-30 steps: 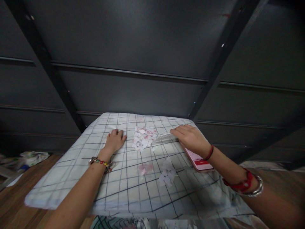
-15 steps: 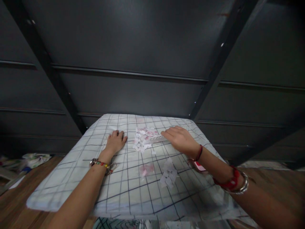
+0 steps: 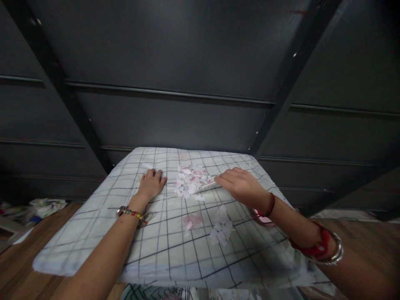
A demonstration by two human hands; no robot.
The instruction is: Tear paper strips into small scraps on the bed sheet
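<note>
On a white checked cloth (image 3: pixel 162 233), my left hand (image 3: pixel 152 183) lies palm down with its fingers apart, holding nothing. To the right of it is a heap of small torn paper scraps (image 3: pixel 191 177), white with some pink. My right hand (image 3: pixel 236 183) pinches the near right edge of a thin white sheet of paper (image 3: pixel 208 186), which reaches in under the scraps. How far the sheet runs beneath them is hidden. Closer to me lie a pink patch of bits (image 3: pixel 192 221) and a small pile of white scraps (image 3: pixel 221 227).
A pink and red item (image 3: pixel 264 218), perhaps a phone, lies partly behind my right wrist. Dark metal panels (image 3: pixel 175 121) rise behind the cloth-covered surface. Mixed items (image 3: pixel 46 208) rest low on the left near the wooden floor (image 3: pixel 15 271).
My right hand has moved slightly right, and the sheet's edge has tipped lower, with more scraps showing. Some scraps have shifted near its front. My left hand stays in place.
</note>
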